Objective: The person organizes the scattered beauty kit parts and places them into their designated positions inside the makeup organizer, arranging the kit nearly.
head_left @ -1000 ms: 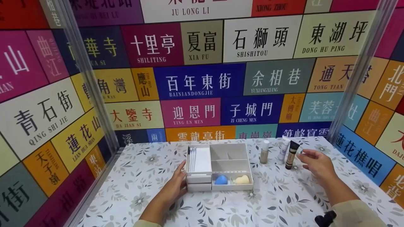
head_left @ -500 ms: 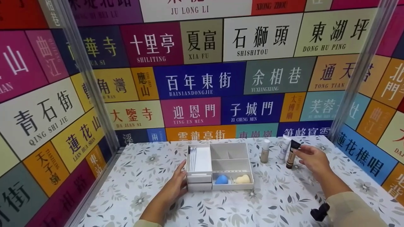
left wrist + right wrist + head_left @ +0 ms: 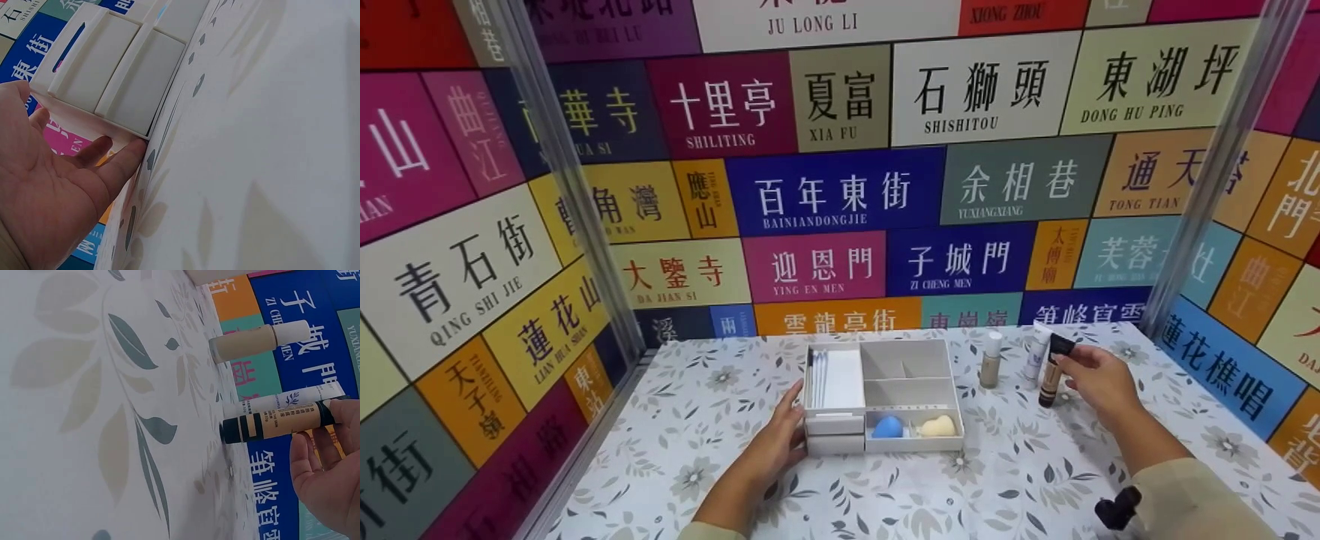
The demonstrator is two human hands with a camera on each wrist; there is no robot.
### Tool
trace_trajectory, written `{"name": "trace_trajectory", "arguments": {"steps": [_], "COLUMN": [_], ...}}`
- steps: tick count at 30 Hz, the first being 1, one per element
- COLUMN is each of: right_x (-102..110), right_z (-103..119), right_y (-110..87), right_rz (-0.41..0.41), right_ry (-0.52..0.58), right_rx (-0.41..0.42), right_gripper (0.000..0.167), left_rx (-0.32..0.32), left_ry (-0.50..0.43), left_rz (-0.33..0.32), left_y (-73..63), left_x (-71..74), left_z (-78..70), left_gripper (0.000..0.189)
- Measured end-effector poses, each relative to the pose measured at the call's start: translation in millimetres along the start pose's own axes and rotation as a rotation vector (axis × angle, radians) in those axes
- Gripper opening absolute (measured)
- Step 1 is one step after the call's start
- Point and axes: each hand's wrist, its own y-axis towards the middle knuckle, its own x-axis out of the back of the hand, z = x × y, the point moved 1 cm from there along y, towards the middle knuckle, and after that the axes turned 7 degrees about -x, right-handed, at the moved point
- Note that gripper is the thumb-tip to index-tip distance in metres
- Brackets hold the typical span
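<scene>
My right hand pinches the black upper end of a tan-and-black cosmetic tube. The tube is upright with a slight tilt, its black cap down at the tabletop; whether it touches the table I cannot tell. Close behind it stands a white tube. A beige bottle with a white cap is farther left. My left hand rests its fingers against the left side of a white desktop organizer. In the left wrist view, fingertips touch the organizer's side near its lower edge, beside two drawers.
Inside the organizer's front compartments sit a blue sponge and a cream sponge. Thin white sticks lie in its left top section. A floral cloth covers the table, with sign-printed walls behind and at both sides.
My right hand has moved left and taken hold of the tan tube's top end. That tube has shifted slightly since. My left hand has stayed at the organizer.
</scene>
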Motion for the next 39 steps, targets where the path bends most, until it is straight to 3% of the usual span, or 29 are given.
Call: {"name": "trace_trajectory", "arguments": {"steps": [6,23,31,39], "right_x": [-3.9,-55.2,-86.2,-122.4], "right_z": [13.0,73.9,92.1,109.6], "right_y": [-13.1,-59.2,-65.0,-57.3], "right_rz": [0.034,0.152,0.194,0.239], "right_ry": [-0.003,0.119,0.177,0.231], "right_rx": [0.002,0.214,0.261,0.281], "right_gripper": [0.072,0.062,0.053,0.045], "left_rx": [0.025,0.029,0.018,0.021], "left_ry": [0.011,0.005,-0.001,0.011], "left_rz": [-0.005,-0.008,0.003,0.002], "left_y": [1.7,4.6,3.2,-0.1], "left_x": [0.7,2.5,0.9,4.9], "left_z": [-0.2,3.2,1.8,0.4], "left_gripper": [0.062,0.062,0.063,0.062]}}
